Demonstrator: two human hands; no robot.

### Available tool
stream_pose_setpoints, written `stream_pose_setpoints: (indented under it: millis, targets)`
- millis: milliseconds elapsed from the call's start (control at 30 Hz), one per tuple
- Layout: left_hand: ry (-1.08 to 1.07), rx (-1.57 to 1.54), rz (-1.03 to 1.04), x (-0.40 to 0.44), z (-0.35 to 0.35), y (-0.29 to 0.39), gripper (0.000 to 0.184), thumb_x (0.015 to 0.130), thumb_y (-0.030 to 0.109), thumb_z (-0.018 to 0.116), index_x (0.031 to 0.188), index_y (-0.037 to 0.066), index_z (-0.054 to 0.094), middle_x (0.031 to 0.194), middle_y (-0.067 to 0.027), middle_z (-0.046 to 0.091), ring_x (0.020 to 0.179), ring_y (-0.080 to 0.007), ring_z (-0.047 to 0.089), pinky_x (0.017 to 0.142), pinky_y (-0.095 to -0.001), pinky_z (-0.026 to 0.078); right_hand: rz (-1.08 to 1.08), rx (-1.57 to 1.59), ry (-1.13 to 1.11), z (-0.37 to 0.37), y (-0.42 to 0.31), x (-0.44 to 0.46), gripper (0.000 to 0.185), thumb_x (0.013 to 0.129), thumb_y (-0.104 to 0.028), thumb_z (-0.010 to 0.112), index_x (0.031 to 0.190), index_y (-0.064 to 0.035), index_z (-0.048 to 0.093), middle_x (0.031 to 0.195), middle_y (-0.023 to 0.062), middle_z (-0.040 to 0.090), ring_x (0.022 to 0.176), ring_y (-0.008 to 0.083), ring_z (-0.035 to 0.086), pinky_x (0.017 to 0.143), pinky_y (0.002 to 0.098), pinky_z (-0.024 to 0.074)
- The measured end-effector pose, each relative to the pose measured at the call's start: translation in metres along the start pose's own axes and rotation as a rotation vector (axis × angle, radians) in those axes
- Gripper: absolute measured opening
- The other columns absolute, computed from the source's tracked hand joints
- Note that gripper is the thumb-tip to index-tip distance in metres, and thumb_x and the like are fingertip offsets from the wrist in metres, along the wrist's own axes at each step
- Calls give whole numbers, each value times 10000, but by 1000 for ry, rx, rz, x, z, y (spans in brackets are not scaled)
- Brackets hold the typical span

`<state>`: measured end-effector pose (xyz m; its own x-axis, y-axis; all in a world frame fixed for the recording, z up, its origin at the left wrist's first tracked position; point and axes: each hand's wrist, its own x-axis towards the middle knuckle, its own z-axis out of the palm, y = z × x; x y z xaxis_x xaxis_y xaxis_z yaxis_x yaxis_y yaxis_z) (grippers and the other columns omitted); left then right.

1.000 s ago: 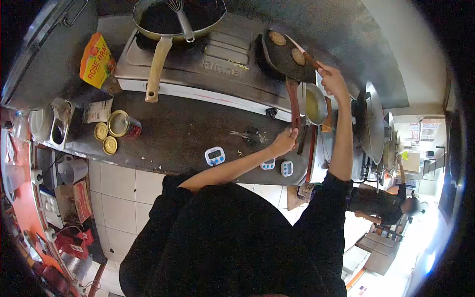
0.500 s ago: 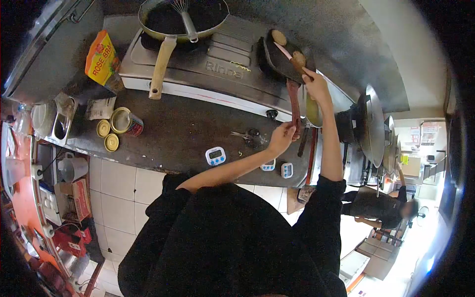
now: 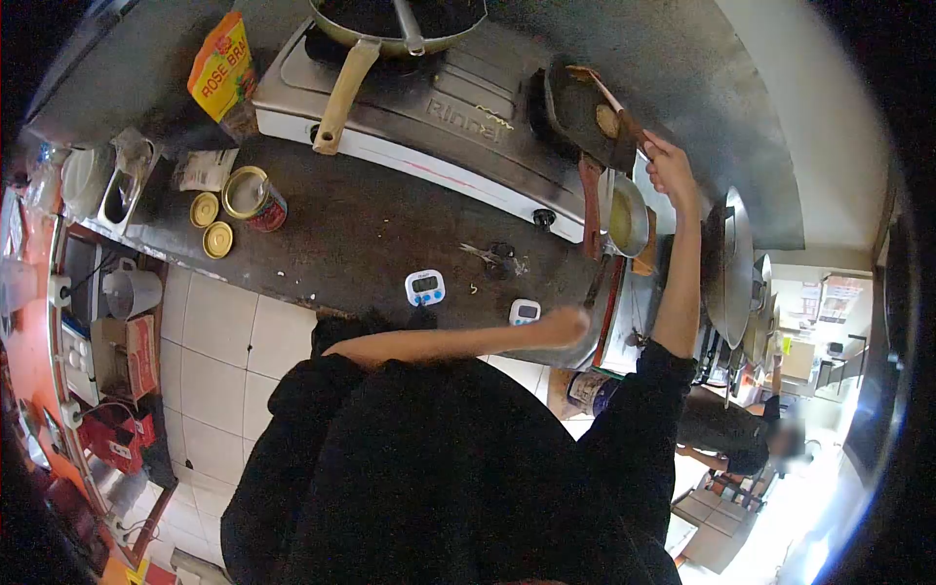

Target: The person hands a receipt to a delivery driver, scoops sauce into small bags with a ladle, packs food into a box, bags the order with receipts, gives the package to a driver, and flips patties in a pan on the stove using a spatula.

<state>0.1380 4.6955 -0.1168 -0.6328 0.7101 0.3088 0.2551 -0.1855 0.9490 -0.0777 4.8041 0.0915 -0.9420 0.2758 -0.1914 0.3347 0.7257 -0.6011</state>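
My right hand point(image 3: 671, 174) is closed around the brown handle of a slim spatula point(image 3: 632, 125), whose blade reaches over a dark square frying pan point(image 3: 570, 102). One round brown patty point(image 3: 606, 120) shows in this pan, near the spatula. The pan's reddish-brown handle point(image 3: 591, 210) points toward me, with no hand on it. My left hand point(image 3: 561, 328) is over the counter's front edge, smeared by motion. It is close to the lower end of a dark stick-like tool point(image 3: 594, 288); whether it grips this is unclear. Beside it stands a white timer point(image 3: 525, 312).
A steel pan of yellowish liquid point(image 3: 627, 216) stands right of the stove point(image 3: 390, 117). A larger pan point(image 3: 429, 44) holds a whisk. On the counter are scissors point(image 3: 497, 255), another timer point(image 3: 425, 287) and an open can point(image 3: 252, 198). A co-worker point(image 3: 731, 429) stands at the right.
My left hand has let go of the frying pan's handle and moved down toward the counter's front edge. My right hand and the spatula have shifted toward the pan's far right side.
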Motion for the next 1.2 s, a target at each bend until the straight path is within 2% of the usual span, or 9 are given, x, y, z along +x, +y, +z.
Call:
stream_pose_setpoints:
  millis: [133,300,433,533,667,767,833,1033,1200]
  targets:
    - [-729,-279,-110,-44,9,20,263,855,229,446,774,12,569,719,-113,582,663,-191,560,629,-353,441,-8,44,-51,-4,1,4,358,896,-242,484,1243,-157,481,543,-49,400,399,27,323,338,183,238]
    - [-1164,38,132,-75,-29,36,317,905,247,377,966,-17,544,876,-171,594,801,-291,562,750,-380,435,26,66,-65,-2,6,0,363,897,-242,482,1251,-160,472,542,-41,414,382,27,309,323,189,227]
    - [-991,-240,349,-119,-74,22,418,943,277,285,1249,21,408,1244,-201,448,1147,-311,430,983,-376,317,40,20,-99,5,19,-7,368,893,-245,490,1254,-175,468,545,-37,421,370,28,299,317,191,219]
    - [-877,-308,151,-155,-117,52,457,946,302,263,1334,65,312,1392,-146,269,1298,-262,233,1071,-383,160,39,-53,-84,1,29,-11,363,889,-242,497,1247,-188,477,532,-41,408,367,33,297,316,196,216]
    - [-560,-283,57,-197,-139,77,442,952,308,291,1303,49,365,1345,-123,360,1276,-241,286,1048,-358,229,-43,-214,-32,-16,24,-15,318,882,-261,501,1192,-200,540,518,-37,428,369,50,336,324,214,250]
    - [-575,-166,-155,-209,-142,84,451,947,341,280,1281,63,403,1359,-98,346,1283,-226,271,1077,-376,140,-70,-446,94,-1,-6,-13,319,840,-253,510,1141,-170,575,649,86,593,550,161,570,517,301,444]
    - [-557,-204,-238,-207,-146,93,438,943,344,305,1240,56,448,1314,-105,403,1246,-227,332,1058,-357,199,-342,-566,188,19,1,10,330,829,-231,488,1137,-142,567,837,188,627,764,288,622,677,363,472]
    - [-449,-86,-362,-206,-151,76,381,937,311,358,1131,27,523,1139,-132,536,1093,-262,479,947,-337,360,-257,-547,181,53,23,27,323,845,-268,502,1155,-198,558,1049,203,573,969,363,553,815,374,428]
    - [-504,123,-522,-201,-144,52,379,933,303,358,1075,10,553,1085,-164,549,1045,-288,497,906,-357,382,-300,-547,170,43,24,4,325,845,-255,498,1162,-214,551,1007,204,591,930,361,570,797,374,437]
